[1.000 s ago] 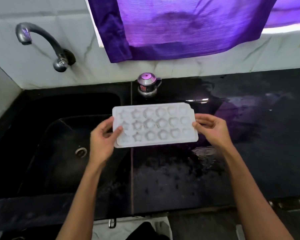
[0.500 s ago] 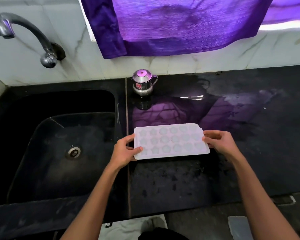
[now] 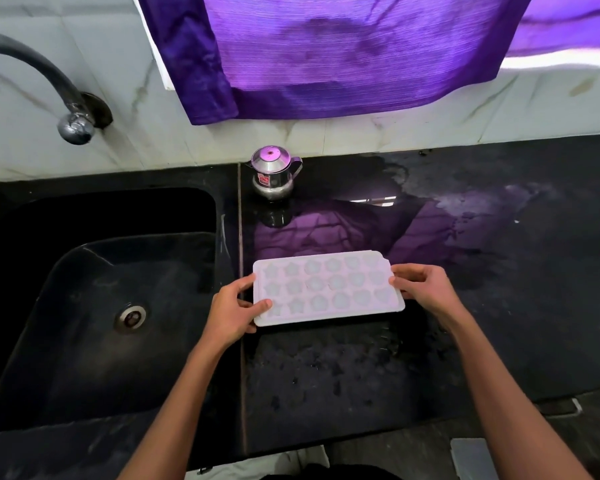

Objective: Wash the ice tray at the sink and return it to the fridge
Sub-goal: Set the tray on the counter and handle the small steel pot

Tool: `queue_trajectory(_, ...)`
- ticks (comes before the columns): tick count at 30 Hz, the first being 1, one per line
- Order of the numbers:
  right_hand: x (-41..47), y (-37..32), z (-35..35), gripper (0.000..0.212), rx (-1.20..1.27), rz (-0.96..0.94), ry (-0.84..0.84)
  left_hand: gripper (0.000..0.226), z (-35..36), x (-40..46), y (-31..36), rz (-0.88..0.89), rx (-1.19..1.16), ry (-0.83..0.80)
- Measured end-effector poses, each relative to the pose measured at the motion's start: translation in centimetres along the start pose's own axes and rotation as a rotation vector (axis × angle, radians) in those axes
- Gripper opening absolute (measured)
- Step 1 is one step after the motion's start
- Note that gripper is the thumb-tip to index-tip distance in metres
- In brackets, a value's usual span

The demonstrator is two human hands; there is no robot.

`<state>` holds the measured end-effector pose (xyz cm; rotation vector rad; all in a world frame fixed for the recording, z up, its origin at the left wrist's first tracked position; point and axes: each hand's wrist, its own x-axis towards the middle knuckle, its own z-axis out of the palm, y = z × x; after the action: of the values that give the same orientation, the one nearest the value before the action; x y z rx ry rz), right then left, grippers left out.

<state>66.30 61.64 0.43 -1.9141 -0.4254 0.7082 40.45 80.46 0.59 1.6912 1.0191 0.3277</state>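
From the head camera, the ice tray lies level over the dark surface, just right of the seam that runs beside the sink. It is white, with three rows of star and flower moulds facing up. Whether it rests on the surface or is held a little above it cannot be told.

The left hand grips the tray's left short end, at about 9 o'clock from the tray's middle: the thumb lies across the top near the front corner and the other fingers curl round the edge. The right hand holds the right short end, at about 3 o'clock, with curled fingers on the rim. Both forearms reach in from the 6 o'clock side.

The sink basin is black, with a round metal drain at about 9 o'clock from the tray. The tap curves out of the tiled wall at 10 o'clock. A small steel pot with a lid stands at the back of the surface, at 12 o'clock from the tray's left end and well apart from it. A purple curtain hangs above the wall, and its reflection shows on the wet surface behind the tray.
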Motion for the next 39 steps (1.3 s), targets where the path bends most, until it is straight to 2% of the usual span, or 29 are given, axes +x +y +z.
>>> queue_trajectory(10, 2.3, -0.7, 0.1, 0.028, -0.063, 0.040, -0.044, 0.065, -0.2, 1.3, -0.2, -0.033, 0.106, 0.073)
queue_trajectory(13, 3.3, -1.7, -0.2, 0.020, -0.250, 0.097, -0.048, 0.069, -0.8, 1.5, 0.0, -0.001, 0.263, 0.100)
queue_trajectory(17, 5.0, -4.8, 0.2, 0.023, -0.306, -0.004, 0.008, 0.069, -2.0, 2.4, 1.7, 0.047, 0.333, 0.213)
queue_trajectory(25, 10.4, -11.8, 5.7, 0.024, -0.214, -0.190, -0.150, 0.053, -3.4, 10.5, 5.5, 0.096, 0.177, 0.266)
queue_trajectory(28, 13.1, -13.4, 8.5, 0.024, -0.147, -0.220, -0.166, 0.066, -2.9, 14.3, 6.4, 0.095, 0.138, 0.251)
queue_trajectory(30, 14.7, -14.4, 10.4, 0.027, -0.104, -0.230, -0.162, 0.086, -2.5, 16.6, 6.7, 0.076, 0.102, 0.214)
queue_trajectory(33, 16.4, -15.4, 12.8, 0.046, -0.043, -0.199, -0.167, 0.114, -1.7, 19.5, 6.1, 0.038, 0.028, 0.190)
queue_trajectory(36, 17.7, -15.5, 14.6, 0.065, 0.020, -0.140, -0.226, 0.113, -1.2, 20.5, 7.3, 0.006, -0.035, 0.154)
queue_trajectory(39, 18.4, -14.6, 15.3, 0.066, 0.065, -0.125, -0.264, 0.103, -0.6, 21.6, 7.0, 0.006, -0.126, 0.136)
